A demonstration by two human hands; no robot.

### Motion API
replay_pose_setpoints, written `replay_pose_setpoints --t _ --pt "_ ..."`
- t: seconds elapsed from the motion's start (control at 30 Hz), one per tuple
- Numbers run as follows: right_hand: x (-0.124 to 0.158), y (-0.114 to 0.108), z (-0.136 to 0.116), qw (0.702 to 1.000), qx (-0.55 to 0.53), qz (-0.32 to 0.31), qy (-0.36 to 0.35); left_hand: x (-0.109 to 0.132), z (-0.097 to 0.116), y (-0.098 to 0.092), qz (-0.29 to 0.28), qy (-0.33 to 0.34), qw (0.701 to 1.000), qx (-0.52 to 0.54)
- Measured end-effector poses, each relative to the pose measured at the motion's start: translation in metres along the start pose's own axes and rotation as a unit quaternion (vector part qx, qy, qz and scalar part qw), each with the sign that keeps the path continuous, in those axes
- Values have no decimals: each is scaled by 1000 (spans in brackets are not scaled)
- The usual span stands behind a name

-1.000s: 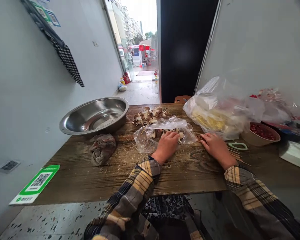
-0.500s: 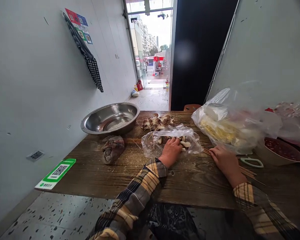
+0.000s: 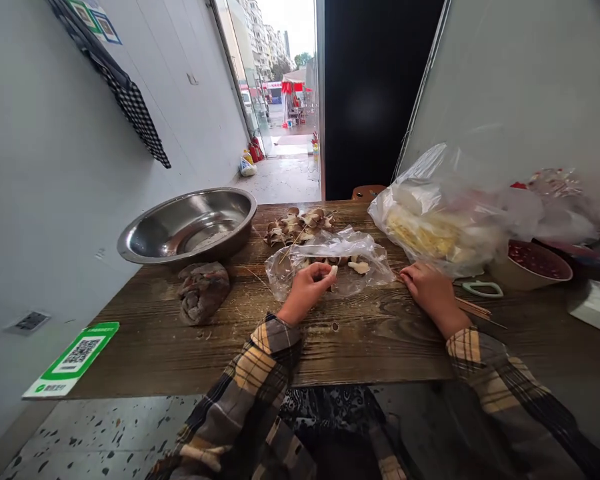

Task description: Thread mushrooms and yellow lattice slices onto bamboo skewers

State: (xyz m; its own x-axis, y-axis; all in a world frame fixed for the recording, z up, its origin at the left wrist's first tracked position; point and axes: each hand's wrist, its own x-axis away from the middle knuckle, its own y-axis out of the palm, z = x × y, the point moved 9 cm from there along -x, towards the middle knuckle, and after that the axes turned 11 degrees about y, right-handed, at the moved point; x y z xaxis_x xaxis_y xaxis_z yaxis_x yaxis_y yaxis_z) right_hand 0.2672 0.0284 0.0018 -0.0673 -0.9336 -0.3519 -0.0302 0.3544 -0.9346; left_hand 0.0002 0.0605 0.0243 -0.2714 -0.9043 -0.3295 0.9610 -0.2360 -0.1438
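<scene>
My left hand (image 3: 307,289) is closed in a pinch on a pale mushroom piece (image 3: 333,272) at the near edge of a clear plastic bag (image 3: 330,263) that holds more pieces. My right hand (image 3: 429,288) rests palm down on the wooden table (image 3: 220,340), its fingertips at the end of a bundle of thin bamboo skewers (image 3: 473,308); whether it grips one is hidden. Behind the bag lies a pile of mushrooms threaded on skewers (image 3: 297,229).
A steel basin (image 3: 190,227) stands at the back left with a crumpled grey cloth (image 3: 203,293) before it. A large plastic bag of yellow-white food (image 3: 440,227), a bowl of red stuff (image 3: 540,263), green-handled scissors (image 3: 480,288) and a QR sticker (image 3: 73,360) are around.
My left hand has drawn back out of the clear bag toward me, now pinching a pale mushroom piece. My right hand stays on the skewers. The camera has swung about.
</scene>
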Motion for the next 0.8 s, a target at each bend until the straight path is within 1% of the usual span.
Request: replay_pose_setpoints --t 0.07,0.17,0.27,0.33,0.43,0.53,0.7,0.8 --pt "-2 2 1 1000 9 -4 8 3 -4 4 -9 -39 995 87" --pt "-5 3 1 999 28 -1 16 7 -9 12 -31 -91 977 190" --pt "-7 4 1 999 38 -3 23 11 -15 15 -23 -139 950 280" --pt "-5 4 2 999 31 -8 25 13 -17 16 -13 -157 937 313" --pt "-3 3 4 1000 8 -13 26 14 -17 16 -8 -160 931 329" --pt "-3 2 5 999 6 -17 39 13 -15 16 -14 -147 936 319" --pt "-7 5 0 998 21 -27 54 14 -16 16 -24 -136 947 291" --pt "-7 6 -1 998 6 -24 54 13 -16 15 -28 -127 949 289"
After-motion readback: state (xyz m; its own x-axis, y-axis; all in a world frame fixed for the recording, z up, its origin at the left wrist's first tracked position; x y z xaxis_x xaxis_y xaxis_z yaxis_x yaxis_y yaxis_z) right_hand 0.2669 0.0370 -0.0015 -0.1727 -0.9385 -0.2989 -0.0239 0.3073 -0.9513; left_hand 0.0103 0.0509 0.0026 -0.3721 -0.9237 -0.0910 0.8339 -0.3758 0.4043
